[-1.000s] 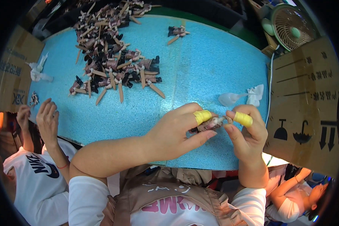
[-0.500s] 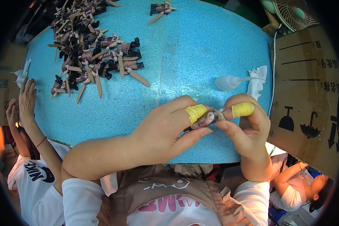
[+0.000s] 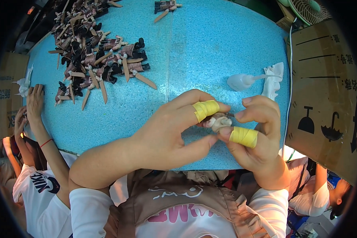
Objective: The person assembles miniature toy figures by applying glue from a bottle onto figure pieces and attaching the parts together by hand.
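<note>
A small figurine (image 3: 218, 122), pale and brownish, is held between my two hands above the table. My left hand (image 3: 174, 129) pinches it from the left between the thumb and an index finger wrapped in yellow tape. From the right, my right hand (image 3: 261, 133) is closed at its near end, a yellow-taped finger pressing against it while another finger is raised above. The fingers cover much of the figurine, so its full shape is hidden. Beyond my hands lies a translucent squeeze bottle (image 3: 241, 82) with a thin nozzle, tipped on its side.
Many similar figurines (image 3: 95, 59) with tan blade-like parts are heaped on the blue table (image 3: 194, 47); one figurine (image 3: 166, 7) lies apart. White tissue (image 3: 273, 81) touches the nozzle. A cardboard box (image 3: 325, 91) borders the right. A co-worker's hand (image 3: 35, 104) rests at the left edge.
The figurine has turned in my fingers. My right hand's taped finger has come down lower, with another finger lifted above it. The co-worker's hands at left have moved nearer.
</note>
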`<state>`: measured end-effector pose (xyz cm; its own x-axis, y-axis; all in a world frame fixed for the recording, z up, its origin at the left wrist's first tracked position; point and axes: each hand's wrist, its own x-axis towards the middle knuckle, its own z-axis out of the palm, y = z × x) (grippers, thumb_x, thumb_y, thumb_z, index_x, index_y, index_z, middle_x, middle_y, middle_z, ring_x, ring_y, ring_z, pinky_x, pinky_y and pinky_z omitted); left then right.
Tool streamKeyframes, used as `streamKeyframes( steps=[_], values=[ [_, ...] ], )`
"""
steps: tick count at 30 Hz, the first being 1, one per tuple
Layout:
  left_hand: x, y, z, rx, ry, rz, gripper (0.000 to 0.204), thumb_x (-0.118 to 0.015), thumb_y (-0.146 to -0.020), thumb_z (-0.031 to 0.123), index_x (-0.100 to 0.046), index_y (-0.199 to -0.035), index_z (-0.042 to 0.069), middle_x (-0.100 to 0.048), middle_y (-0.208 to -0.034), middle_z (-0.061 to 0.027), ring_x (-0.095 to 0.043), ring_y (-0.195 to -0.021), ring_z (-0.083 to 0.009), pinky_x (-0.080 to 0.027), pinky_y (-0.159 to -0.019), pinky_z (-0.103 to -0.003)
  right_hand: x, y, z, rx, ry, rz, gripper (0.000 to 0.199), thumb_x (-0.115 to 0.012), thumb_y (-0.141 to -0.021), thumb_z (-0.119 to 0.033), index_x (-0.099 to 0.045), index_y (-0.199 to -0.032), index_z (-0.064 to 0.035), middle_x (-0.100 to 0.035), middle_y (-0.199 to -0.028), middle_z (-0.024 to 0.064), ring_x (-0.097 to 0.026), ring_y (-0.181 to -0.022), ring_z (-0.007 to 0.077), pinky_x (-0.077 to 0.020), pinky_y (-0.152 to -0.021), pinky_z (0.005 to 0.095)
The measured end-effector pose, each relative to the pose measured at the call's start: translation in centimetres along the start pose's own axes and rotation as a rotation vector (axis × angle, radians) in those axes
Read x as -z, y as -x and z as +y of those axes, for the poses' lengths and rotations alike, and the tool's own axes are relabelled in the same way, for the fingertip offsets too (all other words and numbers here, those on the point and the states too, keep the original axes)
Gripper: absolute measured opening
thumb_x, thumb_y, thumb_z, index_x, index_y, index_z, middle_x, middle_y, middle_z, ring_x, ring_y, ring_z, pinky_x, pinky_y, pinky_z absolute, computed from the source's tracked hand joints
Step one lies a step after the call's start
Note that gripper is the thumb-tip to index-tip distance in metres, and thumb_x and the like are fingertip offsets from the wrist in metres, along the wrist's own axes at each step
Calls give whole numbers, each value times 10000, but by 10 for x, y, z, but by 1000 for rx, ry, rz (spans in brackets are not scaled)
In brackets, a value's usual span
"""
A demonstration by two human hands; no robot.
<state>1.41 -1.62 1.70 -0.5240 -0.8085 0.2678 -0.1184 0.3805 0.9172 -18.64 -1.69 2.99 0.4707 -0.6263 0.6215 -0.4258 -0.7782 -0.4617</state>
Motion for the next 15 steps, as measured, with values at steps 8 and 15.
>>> streamKeyframes(
  steps=[8, 15],
  values=[
    [1, 2, -2, 9, 156, -25, 379, -551, -771, 76, -553, -1137, -24, -522, -1105, -167, -552, -961, -236, -451, -822, -325, -4, 2, 0, -177, -295, 6, 296, -753, -599, -71, -624, -864, -52, -542, -946, 118, -540, -870, 303, -457, -759, 407],
    [-4, 2, -4, -186, -107, 70, 392, -575, -703, 27, -569, -1090, -39, -520, -1098, -203, -601, -877, -256, -510, -725, -308, -10, 10, 2, -253, -386, -42, 237, -687, -646, -23, -604, -868, -16, -538, -955, 144, -550, -886, 286, -477, -804, 382]
  ],
)
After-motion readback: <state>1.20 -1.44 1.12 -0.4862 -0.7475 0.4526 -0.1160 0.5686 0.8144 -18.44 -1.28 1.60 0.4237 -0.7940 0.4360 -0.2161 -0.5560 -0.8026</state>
